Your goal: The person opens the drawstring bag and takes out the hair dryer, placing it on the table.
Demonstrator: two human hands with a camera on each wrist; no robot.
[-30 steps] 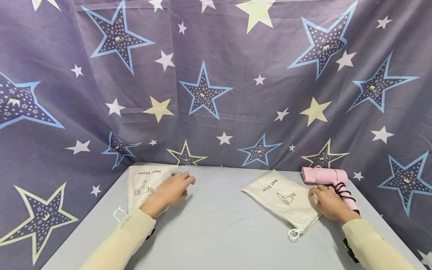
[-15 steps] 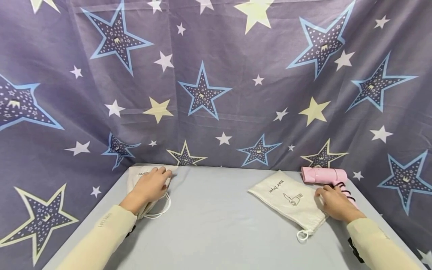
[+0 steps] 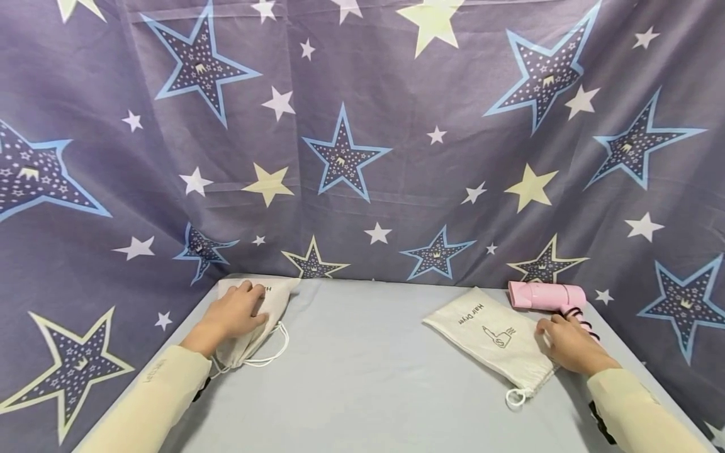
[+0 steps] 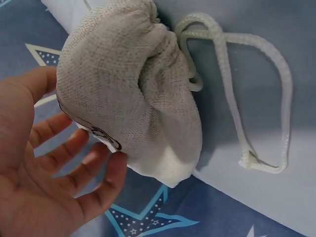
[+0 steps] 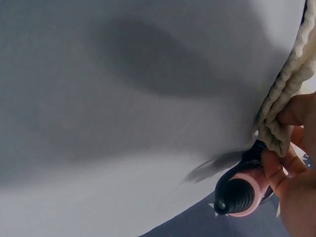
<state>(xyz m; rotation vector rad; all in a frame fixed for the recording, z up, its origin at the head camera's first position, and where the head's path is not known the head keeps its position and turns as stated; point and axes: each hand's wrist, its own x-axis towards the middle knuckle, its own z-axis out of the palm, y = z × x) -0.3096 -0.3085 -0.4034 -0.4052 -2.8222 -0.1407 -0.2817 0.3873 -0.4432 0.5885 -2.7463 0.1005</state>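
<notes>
L hand [image 3: 235, 313] lies flat, fingers relaxed, on one hair dryer bag [image 3: 266, 302]. Edge of 2nd bag [image 3: 493, 340] is pinched by R hand [image 3: 569, 345]. Pink hair dryer [image 3: 546, 297] not yet bagged; both bags lie flat on worktop [image 3: 368, 377].

Beige bags [image 3: 491, 333], a pink hair dryer [image 3: 546, 296], star-patterned purple backdrop [image 3: 362, 138].

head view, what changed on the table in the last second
The left hand slid back left over the left bag, bunching it so its cord shows. The right hand dragged the right bag slightly right. The pink hair dryer stayed put.
</notes>
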